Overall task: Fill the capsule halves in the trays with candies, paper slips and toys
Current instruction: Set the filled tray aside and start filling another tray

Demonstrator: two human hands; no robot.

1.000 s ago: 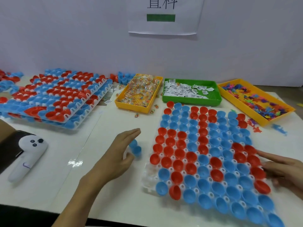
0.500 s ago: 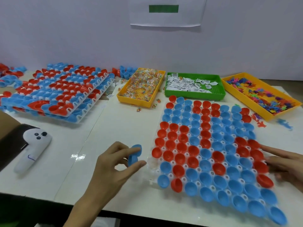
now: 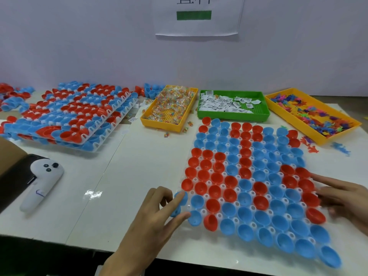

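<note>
On the white table: a clear plastic tray [image 3: 201, 211] lies near the front edge, its round sockets packed with red and blue hollow capsule halves [image 3: 245, 172], open side up. None shows any filling yet.

Left hand: the left hand [image 3: 157, 214] pinches a small stack of blue plastic capsule halves [image 3: 180, 202] between thumb and curled fingers, just at the tray's near-left corner, where a socket or two looks bare.

Right hand: the right hand [image 3: 344, 198] lies flat with straight fingers on the tray's right edge, grasping nothing — it seems to steady the tray.

Step in hand: probably seating the last blue halves in the bare corner sockets before filling starts. To do it well, peel one half off the stack, set it mouth up and press until it sits level, with the other hand keeping the light tray from sliding.

Supplies at the back: a yellow perforated plastic tray of small wrapped candies [image 3: 169, 106]; beside it a green plastic tray of folded white paper slips [image 3: 233, 103]; to the right a yellow tray of tiny bright plastic toys [image 3: 312, 114], a few spilled beside it.

Textures: the halves are smooth, glossy, thin-walled cups; the candy wrappers look crinkly and clear.

Far left: stacked trays of more red and blue halves [image 3: 67, 116].

Near left: a white handheld controller [image 3: 41, 184] — well apart from the work.
</note>
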